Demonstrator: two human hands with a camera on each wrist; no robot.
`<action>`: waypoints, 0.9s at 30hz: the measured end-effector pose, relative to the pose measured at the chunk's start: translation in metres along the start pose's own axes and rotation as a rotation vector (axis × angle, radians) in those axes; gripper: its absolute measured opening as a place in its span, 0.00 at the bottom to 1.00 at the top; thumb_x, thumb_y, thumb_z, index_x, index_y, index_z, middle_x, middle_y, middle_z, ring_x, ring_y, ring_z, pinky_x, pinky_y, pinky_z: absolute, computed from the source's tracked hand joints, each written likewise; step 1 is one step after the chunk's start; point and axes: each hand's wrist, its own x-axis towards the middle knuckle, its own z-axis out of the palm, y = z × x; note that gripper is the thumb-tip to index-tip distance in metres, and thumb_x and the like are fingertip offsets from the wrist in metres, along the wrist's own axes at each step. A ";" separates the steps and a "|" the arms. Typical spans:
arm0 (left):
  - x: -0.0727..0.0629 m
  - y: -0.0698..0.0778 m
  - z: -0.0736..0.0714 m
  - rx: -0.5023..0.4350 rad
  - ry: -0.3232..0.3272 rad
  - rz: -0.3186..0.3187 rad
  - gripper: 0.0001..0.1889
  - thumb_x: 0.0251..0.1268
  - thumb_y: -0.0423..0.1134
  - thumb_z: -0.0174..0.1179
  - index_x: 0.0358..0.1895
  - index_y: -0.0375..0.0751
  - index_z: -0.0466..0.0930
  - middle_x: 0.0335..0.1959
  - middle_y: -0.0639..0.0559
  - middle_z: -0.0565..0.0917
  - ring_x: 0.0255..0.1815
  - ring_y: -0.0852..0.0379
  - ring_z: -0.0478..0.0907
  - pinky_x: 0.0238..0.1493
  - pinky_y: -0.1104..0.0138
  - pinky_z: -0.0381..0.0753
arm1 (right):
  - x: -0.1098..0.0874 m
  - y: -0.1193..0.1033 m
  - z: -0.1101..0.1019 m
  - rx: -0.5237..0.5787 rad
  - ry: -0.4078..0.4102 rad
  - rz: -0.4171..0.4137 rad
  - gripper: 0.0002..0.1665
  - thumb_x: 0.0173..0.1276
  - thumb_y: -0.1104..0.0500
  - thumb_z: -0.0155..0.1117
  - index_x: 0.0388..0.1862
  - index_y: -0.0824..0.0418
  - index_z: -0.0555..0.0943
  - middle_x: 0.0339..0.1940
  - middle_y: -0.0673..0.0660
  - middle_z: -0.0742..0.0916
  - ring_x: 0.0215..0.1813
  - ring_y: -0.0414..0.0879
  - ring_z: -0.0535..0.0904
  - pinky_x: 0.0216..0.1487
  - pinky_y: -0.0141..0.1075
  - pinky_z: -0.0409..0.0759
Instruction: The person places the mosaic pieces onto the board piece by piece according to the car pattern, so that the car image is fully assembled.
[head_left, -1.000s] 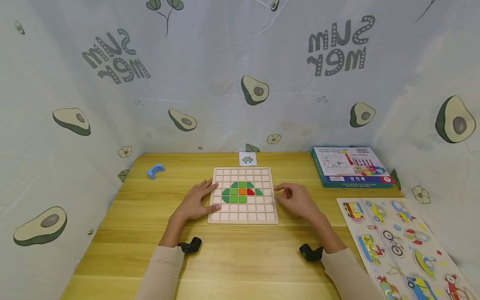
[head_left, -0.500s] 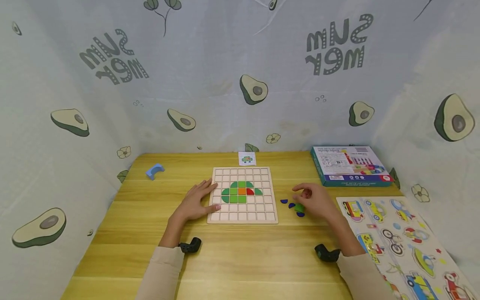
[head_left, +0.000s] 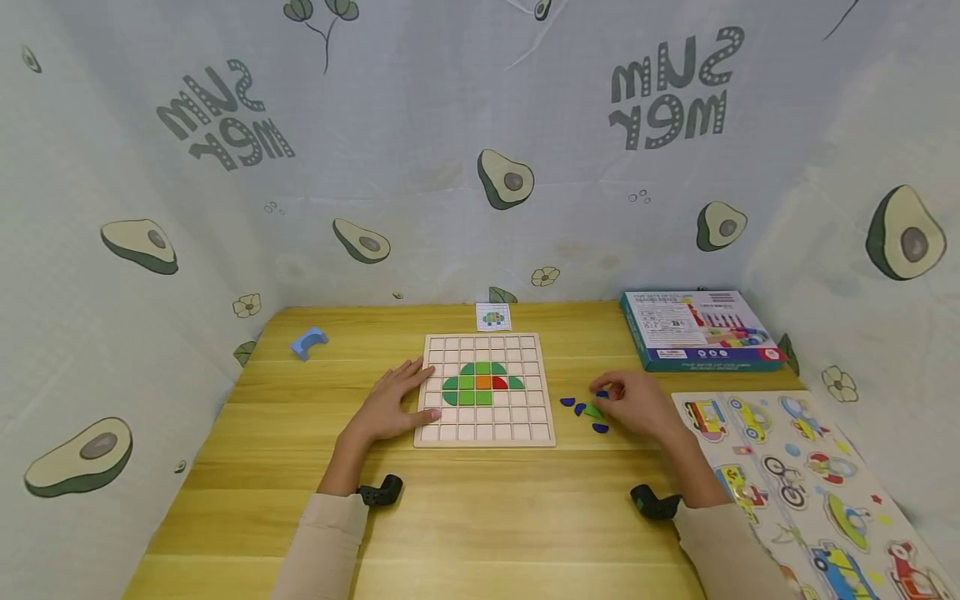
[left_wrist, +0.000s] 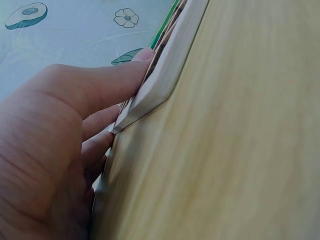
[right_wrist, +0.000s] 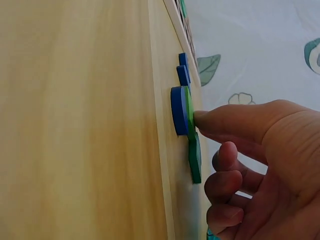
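A wooden grid board (head_left: 517,427) lies mid-table, with green, orange and red tiles set in its middle squares. My left hand (head_left: 386,404) rests at the board's left side, thumb over its edge and fingers spread along it. To the right of the board, my right hand (head_left: 637,406) is over a few loose blue and green pieces. Its thumb tip touches or hovers just over a light green piece (right_wrist: 189,112); a blue piece (head_left: 602,393) shows between thumb and index finger, which stand apart. A blue half-round piece (right_wrist: 178,111) lies beside the green one.
Behind the board lies a small picture card (head_left: 492,317). A blue arch block (head_left: 309,342) is at the back left. A boxed set (head_left: 701,331) sits at the back right, with a vehicle puzzle board (head_left: 765,454) in front of it.
My right hand has drawn away rightward from the board's edge, then lowered to the loose pieces, uncovering several of them. The green piece has shifted slightly. My left hand stays put.
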 end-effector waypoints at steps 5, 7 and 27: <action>-0.001 0.001 0.000 -0.006 -0.010 -0.002 0.44 0.66 0.59 0.67 0.81 0.48 0.61 0.85 0.46 0.54 0.87 0.41 0.45 0.85 0.42 0.40 | 0.009 -0.002 0.006 -0.006 0.013 0.035 0.13 0.71 0.55 0.70 0.48 0.61 0.89 0.24 0.53 0.80 0.28 0.45 0.72 0.30 0.34 0.67; 0.000 0.001 0.000 -0.006 -0.011 -0.002 0.44 0.66 0.59 0.66 0.81 0.48 0.61 0.85 0.46 0.54 0.87 0.41 0.45 0.85 0.42 0.40 | 0.012 -0.003 0.008 -0.008 0.025 0.043 0.14 0.72 0.54 0.69 0.49 0.61 0.89 0.25 0.52 0.80 0.29 0.45 0.72 0.30 0.34 0.67; 0.001 -0.002 0.000 0.002 -0.002 0.008 0.44 0.66 0.60 0.66 0.82 0.49 0.61 0.85 0.47 0.53 0.87 0.42 0.46 0.85 0.42 0.40 | 0.008 0.005 -0.002 0.016 -0.089 -0.016 0.23 0.60 0.51 0.78 0.52 0.59 0.88 0.30 0.53 0.77 0.34 0.47 0.70 0.36 0.38 0.66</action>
